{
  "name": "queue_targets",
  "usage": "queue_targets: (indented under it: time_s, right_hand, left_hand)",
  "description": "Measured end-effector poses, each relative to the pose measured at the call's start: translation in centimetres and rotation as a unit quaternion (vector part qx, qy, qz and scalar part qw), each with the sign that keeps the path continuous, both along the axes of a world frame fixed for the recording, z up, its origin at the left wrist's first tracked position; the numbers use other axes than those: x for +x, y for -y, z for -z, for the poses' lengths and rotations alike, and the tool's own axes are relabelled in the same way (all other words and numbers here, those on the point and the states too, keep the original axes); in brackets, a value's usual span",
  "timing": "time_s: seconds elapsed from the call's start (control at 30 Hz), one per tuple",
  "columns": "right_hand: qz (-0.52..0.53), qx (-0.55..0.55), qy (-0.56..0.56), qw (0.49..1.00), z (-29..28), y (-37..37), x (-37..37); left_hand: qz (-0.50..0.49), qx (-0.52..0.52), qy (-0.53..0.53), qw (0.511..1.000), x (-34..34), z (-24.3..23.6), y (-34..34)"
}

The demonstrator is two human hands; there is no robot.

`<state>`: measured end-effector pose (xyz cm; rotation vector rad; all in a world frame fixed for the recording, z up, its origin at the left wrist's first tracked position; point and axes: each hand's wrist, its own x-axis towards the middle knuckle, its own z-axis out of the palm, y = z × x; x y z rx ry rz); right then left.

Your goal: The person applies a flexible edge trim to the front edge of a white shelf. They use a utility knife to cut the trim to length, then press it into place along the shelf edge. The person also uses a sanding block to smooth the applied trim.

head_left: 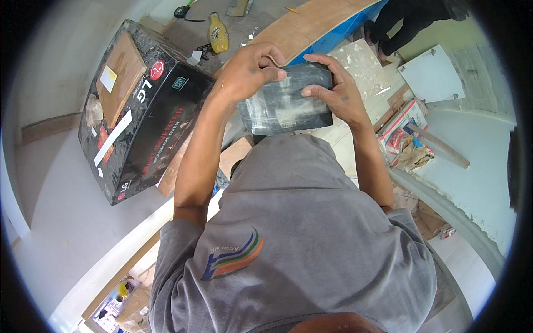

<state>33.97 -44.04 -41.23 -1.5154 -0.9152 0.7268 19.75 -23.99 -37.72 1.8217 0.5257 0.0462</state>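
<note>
In front of my chest I hold a dark rectangular sheet of sandpaper (286,105), smeared with white dust across its face. My left hand (250,72) grips its upper left edge, with the thumb lying on the face and the other fingers bent behind. My right hand (338,91) pinches the upper right side, its thumb on the front and its fingers reaching over the top edge. Both hands are closed on the sheet, which hangs slightly curved between them.
A large black carton (161,105) stands at the left with a wooden board (122,77) on top. Beyond my hands are a yellow bottle (217,33) and a long curved wooden panel (311,22) with a blue edge. Another person's legs (397,25) show at the far right.
</note>
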Motion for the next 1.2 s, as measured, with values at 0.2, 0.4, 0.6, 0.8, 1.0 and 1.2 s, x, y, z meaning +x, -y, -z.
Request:
queue_targets:
  time_s: [0.2,0.4,0.6,0.8,1.0,1.2]
  right_hand:
    - [-0.003,-0.006,-0.035,0.999,-0.3,-0.9,-0.8]
    - [0.025,0.035,0.022,0.999,-0.3,-3.1,-1.0]
    - [-0.024,0.067,0.006,0.997,-3.5,-5.3,-0.2]
    - [-0.068,0.085,0.095,0.99,-3.5,-6.2,-1.9]
    - [-0.055,0.016,-0.024,0.998,-2.0,-6.6,-3.4]
    - [-0.014,0.011,-0.017,1.0,1.0,-6.2,-3.3]
  left_hand:
    - [-0.037,0.081,0.038,0.995,-1.8,-0.3,0.7]
    - [0.024,0.502,0.121,0.856,-4.0,-2.2,2.4]
    - [-0.09,0.418,0.144,0.892,-4.7,-1.9,2.0]
    - [-0.122,0.393,0.148,0.899,-5.7,-2.1,2.1]
    - [-0.131,0.321,0.093,0.934,-6.7,-2.7,2.9]
    - [-0.122,0.16,0.075,0.977,-5.8,-2.1,2.4]
